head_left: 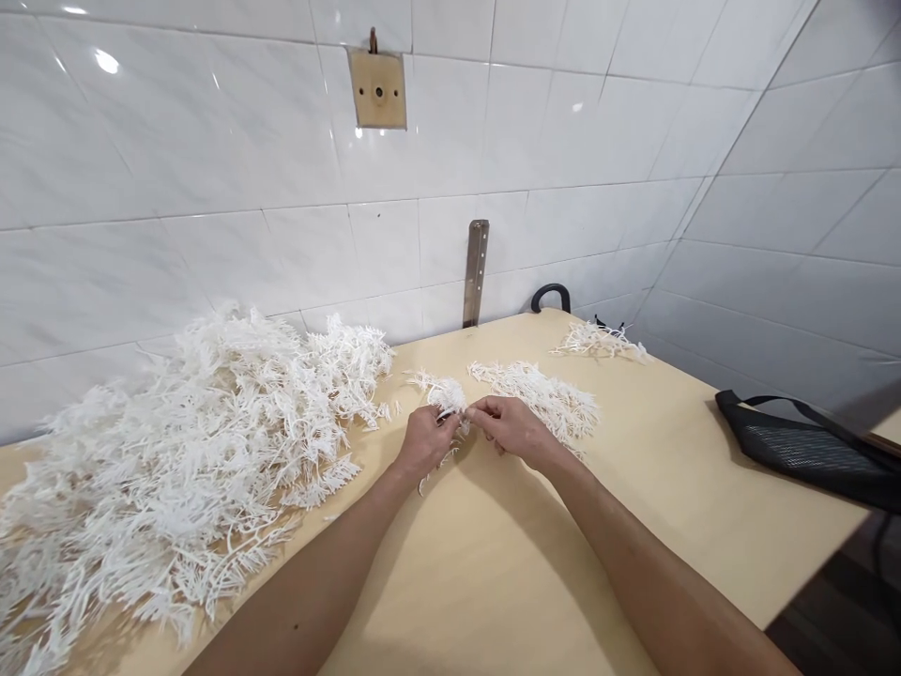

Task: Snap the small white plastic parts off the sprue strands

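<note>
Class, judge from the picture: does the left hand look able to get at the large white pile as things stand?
Probably yes: the large white pile lies near the left hand with nothing apparently blocking the way, though that hand holds a white sprig.

Frond heap (211, 451) on the table (682, 451), left of frond pile (553, 399), wall (246, 141) behind

No text, label, brand, number or sign can be read anywhere in view.
</note>
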Tool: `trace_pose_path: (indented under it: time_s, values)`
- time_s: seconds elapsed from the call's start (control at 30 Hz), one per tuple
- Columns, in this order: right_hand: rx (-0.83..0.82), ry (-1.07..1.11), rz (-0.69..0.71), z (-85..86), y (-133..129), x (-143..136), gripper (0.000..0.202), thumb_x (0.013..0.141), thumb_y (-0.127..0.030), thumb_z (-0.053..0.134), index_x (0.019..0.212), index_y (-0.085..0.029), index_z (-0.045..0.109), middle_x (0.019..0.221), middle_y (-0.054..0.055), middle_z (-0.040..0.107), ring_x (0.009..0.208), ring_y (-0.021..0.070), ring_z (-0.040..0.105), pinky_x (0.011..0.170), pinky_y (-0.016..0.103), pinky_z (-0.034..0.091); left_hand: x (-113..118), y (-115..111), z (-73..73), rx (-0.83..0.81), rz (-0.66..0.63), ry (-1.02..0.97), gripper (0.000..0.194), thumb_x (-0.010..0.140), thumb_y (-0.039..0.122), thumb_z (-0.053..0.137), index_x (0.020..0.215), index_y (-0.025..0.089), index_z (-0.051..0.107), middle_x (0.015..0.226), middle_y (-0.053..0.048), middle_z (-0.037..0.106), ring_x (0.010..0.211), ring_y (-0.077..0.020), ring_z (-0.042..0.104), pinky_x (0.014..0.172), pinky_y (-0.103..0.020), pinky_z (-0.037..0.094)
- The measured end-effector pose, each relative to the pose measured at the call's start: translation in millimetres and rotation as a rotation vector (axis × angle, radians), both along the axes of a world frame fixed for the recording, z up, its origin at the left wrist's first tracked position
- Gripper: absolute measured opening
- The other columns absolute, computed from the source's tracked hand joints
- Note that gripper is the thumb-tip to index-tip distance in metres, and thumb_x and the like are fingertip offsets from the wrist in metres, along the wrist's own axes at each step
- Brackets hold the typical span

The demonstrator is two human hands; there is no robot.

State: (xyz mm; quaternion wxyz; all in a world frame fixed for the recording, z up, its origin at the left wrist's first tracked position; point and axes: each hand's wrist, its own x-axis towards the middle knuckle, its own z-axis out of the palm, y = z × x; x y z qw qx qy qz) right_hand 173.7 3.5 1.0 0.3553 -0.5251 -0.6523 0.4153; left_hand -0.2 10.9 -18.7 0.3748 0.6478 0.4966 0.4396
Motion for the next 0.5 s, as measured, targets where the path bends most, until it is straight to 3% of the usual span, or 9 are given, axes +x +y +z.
trace_pose_path:
  time_s: [0.2, 0.5]
  values:
    - [-0.045, 0.000, -0.036, -2.2, 1.9, -0.1, 0.016, 0.080, -0.029, 0.060, 0.087, -0.017, 0.068, 0.059, -0.004, 0.059, 0.037, 0.0074, 0.052, 0.037, 0.018, 0.038, -0.3, -2.3, 4.1, 0.028, 0.017, 0.079, 0.031, 0.079, 0.044, 0.060, 0.070, 0.015, 0.067, 0.067, -0.004, 0.067, 0.067, -0.0178, 0.060, 0.060, -0.025, 0.043]
    - [-0.146, 0.006, -0.066, -0.9, 2.0, -1.7, 0.015, 0.077, -0.028, 0.058, 0.080, -0.016, 0.066, 0.061, -0.002, 0.061, 0.039, 0.0066, 0.053, 0.038, 0.016, 0.035, 2.0, -5.9, 7.4, 0.022, 0.013, 0.095, 0.030, 0.079, 0.042, 0.058, 0.066, 0.015, 0.063, 0.063, -0.002, 0.063, 0.064, -0.0167, 0.058, 0.059, -0.025, 0.041]
